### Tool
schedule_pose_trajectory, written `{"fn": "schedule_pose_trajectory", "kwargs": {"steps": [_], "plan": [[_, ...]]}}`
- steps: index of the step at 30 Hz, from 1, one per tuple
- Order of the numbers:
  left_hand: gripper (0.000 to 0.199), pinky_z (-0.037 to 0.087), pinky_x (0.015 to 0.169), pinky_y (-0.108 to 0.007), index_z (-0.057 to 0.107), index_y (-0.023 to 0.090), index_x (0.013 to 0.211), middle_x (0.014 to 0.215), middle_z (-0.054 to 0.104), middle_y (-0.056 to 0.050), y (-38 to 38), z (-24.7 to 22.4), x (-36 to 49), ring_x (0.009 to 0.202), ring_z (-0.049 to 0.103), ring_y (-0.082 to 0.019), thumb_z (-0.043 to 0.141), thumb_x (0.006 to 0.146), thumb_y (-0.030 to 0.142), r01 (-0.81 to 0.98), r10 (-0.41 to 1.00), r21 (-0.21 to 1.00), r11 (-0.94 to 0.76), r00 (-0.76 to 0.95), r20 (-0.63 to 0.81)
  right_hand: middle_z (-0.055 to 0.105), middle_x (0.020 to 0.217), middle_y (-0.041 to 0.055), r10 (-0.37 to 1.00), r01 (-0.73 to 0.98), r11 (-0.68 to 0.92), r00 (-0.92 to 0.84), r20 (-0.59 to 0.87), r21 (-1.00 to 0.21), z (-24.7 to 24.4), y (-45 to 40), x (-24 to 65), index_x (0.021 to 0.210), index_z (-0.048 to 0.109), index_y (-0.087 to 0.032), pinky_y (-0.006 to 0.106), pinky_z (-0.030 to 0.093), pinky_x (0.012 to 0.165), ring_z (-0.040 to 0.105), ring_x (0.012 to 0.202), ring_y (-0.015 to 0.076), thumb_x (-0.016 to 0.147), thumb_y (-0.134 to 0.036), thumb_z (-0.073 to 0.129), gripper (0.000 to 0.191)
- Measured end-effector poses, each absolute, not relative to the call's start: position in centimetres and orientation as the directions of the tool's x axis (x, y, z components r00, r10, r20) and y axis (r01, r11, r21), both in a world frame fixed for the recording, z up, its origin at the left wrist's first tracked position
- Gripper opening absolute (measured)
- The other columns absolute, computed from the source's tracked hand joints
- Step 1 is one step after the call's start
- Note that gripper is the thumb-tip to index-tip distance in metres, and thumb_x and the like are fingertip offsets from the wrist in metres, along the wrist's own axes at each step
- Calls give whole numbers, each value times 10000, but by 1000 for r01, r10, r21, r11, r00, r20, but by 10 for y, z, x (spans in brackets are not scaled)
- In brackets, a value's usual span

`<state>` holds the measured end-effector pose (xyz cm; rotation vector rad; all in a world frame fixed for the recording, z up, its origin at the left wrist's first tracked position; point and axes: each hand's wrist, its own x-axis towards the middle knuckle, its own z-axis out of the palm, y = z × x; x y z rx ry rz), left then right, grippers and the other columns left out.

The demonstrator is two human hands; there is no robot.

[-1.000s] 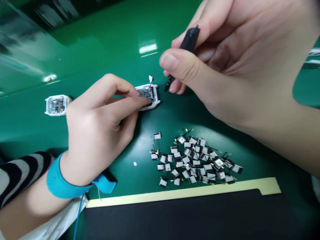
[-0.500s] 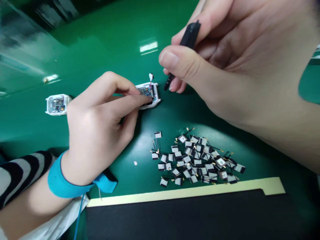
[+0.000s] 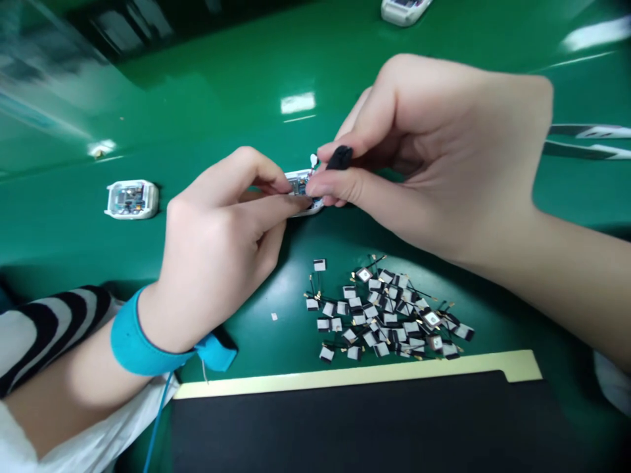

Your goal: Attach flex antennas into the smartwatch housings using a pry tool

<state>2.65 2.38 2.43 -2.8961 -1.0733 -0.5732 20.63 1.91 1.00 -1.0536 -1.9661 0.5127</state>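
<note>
My left hand steadies a white watch case on the green table, fingertips pressed on its rim and the circuit board inside. A small white round part on thin wires sticks up from its far edge. My right hand pinches a black spudger-like stick between thumb and fingers over the right end of the case. The stick's lower tip is hidden behind the thumb, so I cannot tell whether it touches the board.
A second white watch case lies at left, another case at the top edge. Nearer me spreads a pile of small square antenna modules with cables. A black mat with a yellow edge lies in front. Tweezers-like prongs show at right.
My right hand has come down and left, bringing the black stick from beside the case to over it. The left hand keeps its hold. The view has shifted slightly.
</note>
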Motion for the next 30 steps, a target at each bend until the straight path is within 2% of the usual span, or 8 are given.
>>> {"fn": "schedule_pose_trajectory", "kwargs": {"steps": [7,13,18,21,23,26,28,30], "plan": [[206,411,608,-216,658,164,803,830,575,-35,26,21,25,692,515,-92,456,839,181,601,595,113,-791,714,369,534,632,-42,795,605,583,-291,531,-542,12,14,204,664,464,-197,213,440,553,576,705,101,768,-273,597,185],[264,375,584,-239,646,151,749,834,569,-50,25,20,24,723,504,-128,405,852,190,637,625,76,-767,715,314,557,724,-29,860,746,482,-303,409,-460,20,8,193,676,533,-216,255,427,643,561,722,122,813,-307,521,166],[319,383,596,-269,621,162,677,796,534,-47,27,21,27,739,499,-151,367,859,222,662,685,182,-727,682,258,524,643,-24,833,783,512,-351,428,-353,19,11,190,657,531,-228,244,418,612,541,679,112,821,-301,475,188],[289,389,628,-311,599,182,619,777,516,-50,29,21,29,755,505,-185,402,829,207,679,736,286,-677,641,218,509,608,-23,814,760,535,-347,466,-368,15,12,190,628,478,-238,246,407,582,536,646,111,805,-302,510,191],[282,392,638,-320,597,184,616,778,510,-49,30,20,29,758,510,-192,403,820,199,669,736,311,-675,639,223,515,615,-24,805,761,534,-323,498,-369,12,11,190,634,447,-240,249,403,567,540,644,113,807,-302,513,196],[293,389,605,-304,624,179,661,780,518,-47,30,17,28,746,517,-190,379,820,190,644,682,226,-731,677,276,526,628,-28,786,732,553,-301,539,-397,9,11,191,636,396,-231,250,391,536,551,648,112,808,-279,524,219],[304,392,595,-288,644,180,712,781,518,-40,30,15,27,743,521,-181,359,819,174,629,645,160,-761,703,301,519,623,-32,796,678,562,-287,533,-474,8,12,191,623,366,-219,242,384,505,551,628,106,792,-281,560,265],[317,405,620,-278,648,177,747,784,502,-29,29,14,26,758,522,-165,340,823,167,619,637,164,-768,710,302,502,606,-39,818,626,547,-260,513,-556,7,13,190,605,348,-208,230,382,480,541,599,100,766,-313,602,318]]}}
